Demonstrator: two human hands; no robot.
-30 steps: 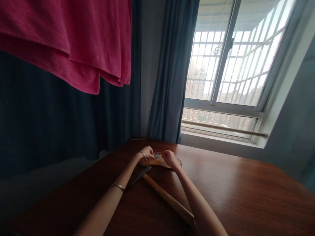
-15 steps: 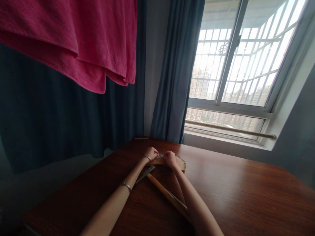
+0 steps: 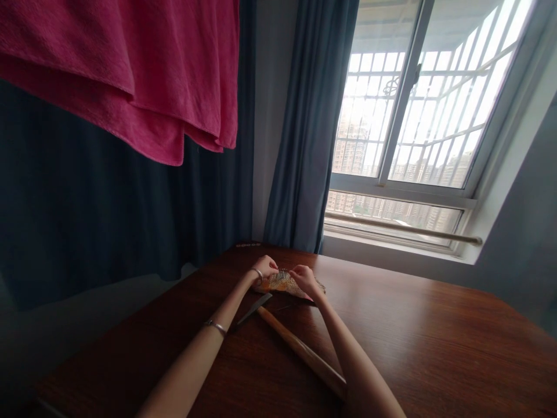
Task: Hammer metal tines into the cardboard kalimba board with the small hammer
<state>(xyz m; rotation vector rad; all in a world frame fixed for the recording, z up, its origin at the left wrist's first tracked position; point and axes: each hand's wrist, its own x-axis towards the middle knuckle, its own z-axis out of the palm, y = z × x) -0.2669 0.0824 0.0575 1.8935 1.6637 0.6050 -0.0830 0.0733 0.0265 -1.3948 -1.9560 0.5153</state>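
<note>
On the far part of the table lies a rounded, patterned piece (image 3: 281,283) with orange and pale areas and a row of thin, nail-like pegs along its top edge. My left hand (image 3: 266,266) is closed in a pinch at the left end of the pegs. My right hand (image 3: 303,277) pinches just right of them, covering part of the piece. Whatever lies between the fingertips is too small to make out. In front of the piece is a hammer-like tool with a flat grey metal head (image 3: 255,307) and a long wooden handle (image 3: 300,351), partly behind my right forearm.
The brown wooden table (image 3: 418,342) stretches to both sides. Small pale round things (image 3: 248,244) sit at its far corner. A pink towel (image 3: 174,87) hangs at upper left before dark blue curtains (image 3: 287,174). A barred window (image 3: 404,116) with a rail (image 3: 404,230) is at right.
The piece has turned so that its patterned, orange-marked face shows more. My right hand's fingertips are now a little more apart from my left hand's. The hammer-like tool lies as before.
</note>
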